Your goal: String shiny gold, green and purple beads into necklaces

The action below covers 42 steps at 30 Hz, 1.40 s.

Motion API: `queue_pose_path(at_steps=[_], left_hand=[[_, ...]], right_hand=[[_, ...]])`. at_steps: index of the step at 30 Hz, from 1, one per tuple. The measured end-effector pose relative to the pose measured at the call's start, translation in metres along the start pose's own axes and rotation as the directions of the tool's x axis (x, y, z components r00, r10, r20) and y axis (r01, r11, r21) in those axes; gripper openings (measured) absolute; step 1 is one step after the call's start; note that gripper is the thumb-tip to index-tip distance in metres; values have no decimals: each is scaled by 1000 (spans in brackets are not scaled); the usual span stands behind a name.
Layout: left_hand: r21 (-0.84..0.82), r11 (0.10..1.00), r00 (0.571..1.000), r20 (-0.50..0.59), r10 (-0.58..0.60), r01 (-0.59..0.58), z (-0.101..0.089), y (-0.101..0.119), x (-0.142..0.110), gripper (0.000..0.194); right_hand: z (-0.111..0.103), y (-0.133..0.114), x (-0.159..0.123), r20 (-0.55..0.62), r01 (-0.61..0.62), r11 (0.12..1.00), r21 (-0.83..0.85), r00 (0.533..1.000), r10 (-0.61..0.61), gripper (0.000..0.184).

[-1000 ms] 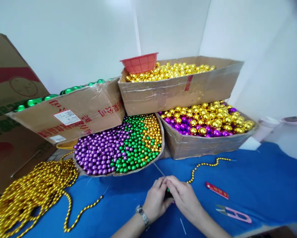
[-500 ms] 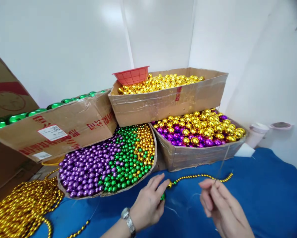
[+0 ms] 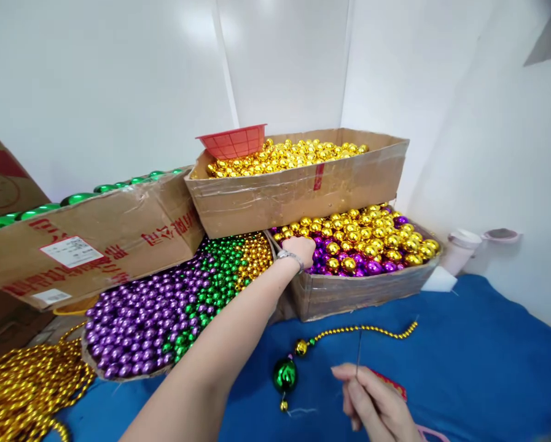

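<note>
Picking beads [image 3: 333,264], it seems: left hand [image 3: 298,250] in the box [image 3: 349,293], grip too hidden to tell; right hand [image 3: 371,399] pinching the needle [image 3: 359,353]. Strand [image 3: 301,347] lies on the table [image 3: 487,356]. The next move needs one bead held cleanly.

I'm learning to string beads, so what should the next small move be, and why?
Probably lift one of the gold and purple beads from their box with the left hand and bring it to the needle: that hand is at those beads, while the right hand pinches the needle upright, and the strand lies on the blue cloth.
</note>
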<state>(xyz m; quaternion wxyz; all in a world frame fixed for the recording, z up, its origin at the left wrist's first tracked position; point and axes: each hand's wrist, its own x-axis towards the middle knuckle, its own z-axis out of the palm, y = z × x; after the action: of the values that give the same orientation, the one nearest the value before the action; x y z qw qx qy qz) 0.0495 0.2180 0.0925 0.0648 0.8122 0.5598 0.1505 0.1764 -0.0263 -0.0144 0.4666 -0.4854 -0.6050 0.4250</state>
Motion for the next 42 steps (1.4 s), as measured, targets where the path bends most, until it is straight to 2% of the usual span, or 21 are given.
queue_pose_path(at_steps=[3, 5, 7, 8, 9, 10, 11, 12, 14, 16, 21, 25, 29, 38, 42], left_hand=[[-69, 997, 1000, -8, 21, -22, -3, 5, -7, 25], [-120, 991, 998, -44, 55, -60, -11, 7, -27, 29], [-342, 935, 994, -85, 66, -92, -17, 6, -59, 33], [-566, 820, 994, -95, 46, -92, -19, 4, -79, 34], [-784, 617, 997, -73, 14, -66, -19, 1, -100, 35], [-918, 397, 1000, -18, -5, -14, -18, -2, -121, 36], [-978, 203, 999, 46, -27, 50, -15, -6, -140, 34], [-993, 53, 993, 102, -55, 105, -12, -11, -159, 31], [-977, -135, 977, 179, -115, 163, -4, -20, -188, 26], [-959, -227, 963, 212, -169, 172, 2, -27, -208, 25], [-942, -301, 937, 230, -261, 148, 9, -33, -232, 27], [-933, -329, 935, 239, -264, 146, 11, -35, -239, 27], [-919, -362, 936, 255, -242, 157, 13, -37, -243, 30], [-927, -347, 927, 250, -279, 145, 17, -38, -246, 25], [-935, -338, 917, 225, -329, 109, 17, -38, -246, 30]], right_hand=[[-10, 3, -2, 61, 27, 996, -79, 998, -23, 39], [-14, 3, -3, 31, 25, 988, -151, 999, -20, 39], [-15, 1, -5, -23, 31, 973, -229, 999, -37, 37], [-15, 0, -5, -47, 32, 965, -260, 998, -46, 36], [-14, 0, -6, -62, 35, 959, -280, 997, -54, 35], [-13, 1, -6, -65, 37, 956, -290, 996, -58, 35], [-12, 3, -6, -45, 47, 955, -292, 997, -63, 34], [-10, 5, -6, -10, 71, 953, -295, 997, -77, 32], [-7, 11, -7, 74, 169, 937, -307, 985, -154, 29], [-4, 17, -8, 127, 277, 901, -334, 960, -249, 26], [4, 22, -16, 188, 394, 828, -399, 919, -346, 22], [8, 24, -19, 206, 441, 780, -444, 897, -390, 23], [11, 26, -20, 182, 426, 777, -463, 904, -388, 22], [12, 22, -17, 182, 410, 783, -468, 912, -368, 21], [15, 20, -21, 234, 431, 785, -446, 902, -362, 22]])
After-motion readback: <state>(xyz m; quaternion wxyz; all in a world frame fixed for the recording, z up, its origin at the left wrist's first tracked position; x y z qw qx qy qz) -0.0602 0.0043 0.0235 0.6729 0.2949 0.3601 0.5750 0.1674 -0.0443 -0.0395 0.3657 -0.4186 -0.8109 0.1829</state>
